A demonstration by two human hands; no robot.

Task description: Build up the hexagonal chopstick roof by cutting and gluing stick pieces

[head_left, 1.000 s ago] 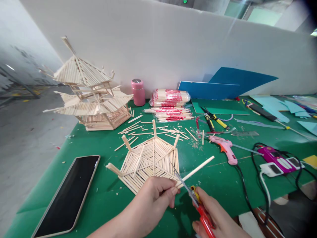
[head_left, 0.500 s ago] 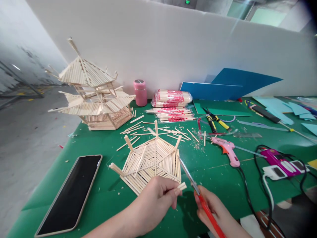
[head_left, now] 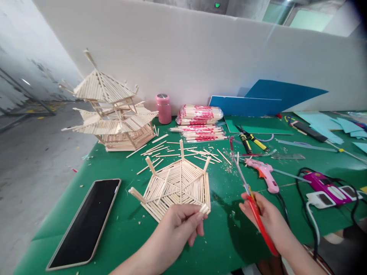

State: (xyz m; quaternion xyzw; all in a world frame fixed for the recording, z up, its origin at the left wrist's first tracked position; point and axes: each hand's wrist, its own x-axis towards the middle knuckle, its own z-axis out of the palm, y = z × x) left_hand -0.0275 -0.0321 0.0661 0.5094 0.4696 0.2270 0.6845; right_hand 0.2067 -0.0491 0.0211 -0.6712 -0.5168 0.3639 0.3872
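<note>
My left hand [head_left: 182, 229] pinches short pieces of wooden stick [head_left: 204, 209] between thumb and fingers. They are held at the near right edge of a flat polygonal stick panel [head_left: 180, 187], which has short upright posts at several corners. Red-handled scissors [head_left: 261, 225] are in my right hand [head_left: 273, 219], held off to the right of the panel, blades pointing away from me. Part of the panel's near side is hidden behind my left hand. Loose sticks [head_left: 160, 149] lie scattered beyond the panel.
A tiered stick pavilion [head_left: 114, 122] stands back left, near a pink flask [head_left: 163, 110] and bagged sticks [head_left: 199, 114]. A phone [head_left: 86, 221] lies left. To the right are a pink glue gun [head_left: 265, 173], pliers [head_left: 245, 143] and a purple power strip [head_left: 328, 189] with cables.
My right hand has moved right with the scissors, away from the stick pieces. My left hand has shifted slightly, still pinching them. The view has moved a little.
</note>
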